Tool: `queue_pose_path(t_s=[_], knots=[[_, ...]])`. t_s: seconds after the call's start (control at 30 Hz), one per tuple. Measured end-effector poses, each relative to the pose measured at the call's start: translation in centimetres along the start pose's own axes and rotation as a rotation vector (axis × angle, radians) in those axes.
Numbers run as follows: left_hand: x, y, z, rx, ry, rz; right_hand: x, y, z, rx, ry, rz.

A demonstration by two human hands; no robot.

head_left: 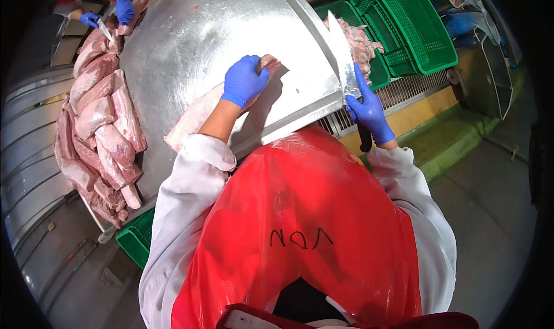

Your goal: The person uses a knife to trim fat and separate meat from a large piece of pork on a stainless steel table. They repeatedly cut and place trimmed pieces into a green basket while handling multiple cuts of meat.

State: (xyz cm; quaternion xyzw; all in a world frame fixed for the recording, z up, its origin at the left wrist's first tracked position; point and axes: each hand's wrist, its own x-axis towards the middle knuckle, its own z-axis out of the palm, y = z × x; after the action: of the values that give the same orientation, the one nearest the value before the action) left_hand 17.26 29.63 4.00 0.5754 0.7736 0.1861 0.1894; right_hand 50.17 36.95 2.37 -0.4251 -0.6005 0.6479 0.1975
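A long pale pink piece of meat (196, 114) lies slantwise on the metal table (173, 35). My left hand (245, 80), in a blue glove, is closed over its far part, with the tip of the meat showing past the fingers. Near the table's right edge, my right hand (369, 111), also gloved in blue, grips a large knife (340, 46) by its dark handle. The blade points away from me, upright in the picture, and is apart from the meat under my left hand.
Many meat pieces (98, 133) are heaped along the table's left side. At the far left, a co-worker's gloved hands (124, 10) hold a knife and meat. Green crates (421, 29) stand at the right, beside trimmings (359, 43). Another green crate (135, 239) is below the table's left corner.
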Motion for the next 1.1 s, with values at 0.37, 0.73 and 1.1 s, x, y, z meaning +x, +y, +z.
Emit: queue_pose_path(t_s=[0.37,0.73,1.1], knots=[[2.0,-3.6,1.2,0.229,0.312,-0.054,10.5,-0.7,6.6,-0.193,-0.227,-0.073],[3.2,-7.1,2.6,-0.194,0.286,-0.299,15.2,-2.9,12.4,-0.060,-0.195,-0.094],[2.8,-7.0,2.0,-0.189,0.280,-0.348,10.0,-3.5,9.4,-0.314,-0.535,0.023]])
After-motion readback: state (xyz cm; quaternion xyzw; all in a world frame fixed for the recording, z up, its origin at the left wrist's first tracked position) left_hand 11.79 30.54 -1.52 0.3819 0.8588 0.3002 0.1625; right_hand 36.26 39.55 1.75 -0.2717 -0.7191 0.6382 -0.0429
